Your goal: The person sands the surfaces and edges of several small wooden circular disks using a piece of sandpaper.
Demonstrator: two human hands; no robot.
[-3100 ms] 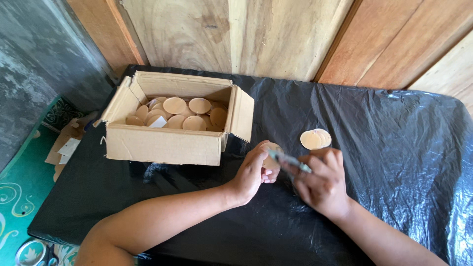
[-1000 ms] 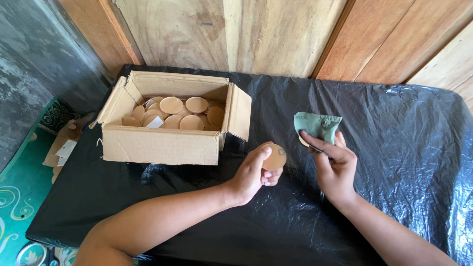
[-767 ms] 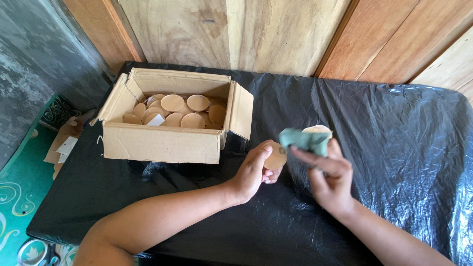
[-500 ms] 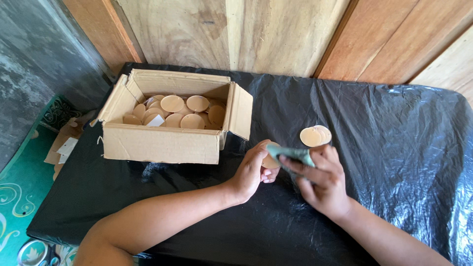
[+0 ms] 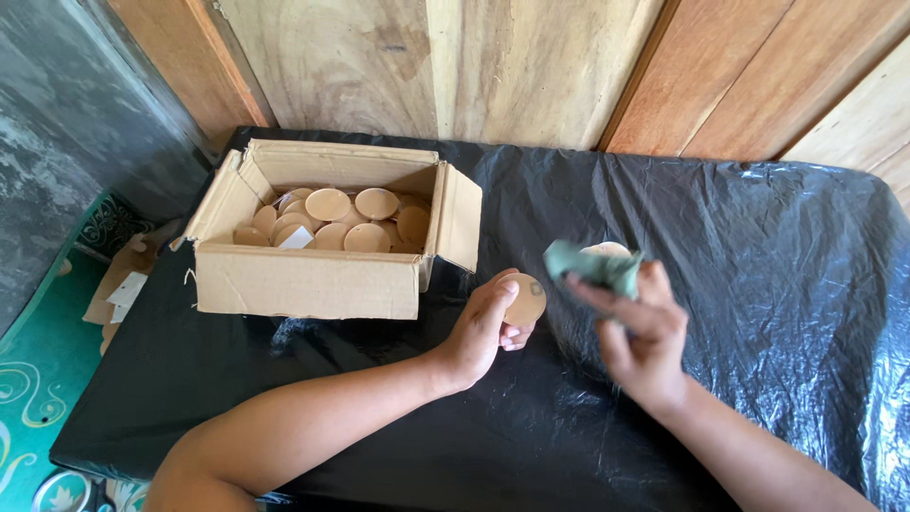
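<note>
Over black plastic [image 5: 758, 246] our left hand [image 5: 479, 332] grips one disc [image 5: 524, 299], our right hand [image 5: 640, 332] pinches a green pad [image 5: 592, 267], one disc [image 5: 611, 249] lies out, and many fill the box [image 5: 313, 280], apparently undone.

A matt, smooth wooden disc [image 5: 524, 299] sits in the left hand [image 5: 483, 327]; at its 3 o'clock the right hand [image 5: 640, 337] grips a folded sheet of rough green abrasive paper [image 5: 593, 267]. Glossy, wrinkled black plastic sheeting [image 5: 758, 284] covers the table. At 10 o'clock, a dull corrugated cardboard box [image 5: 313, 275] stands before varnished wooden wall planks [image 5: 455, 66].
</note>
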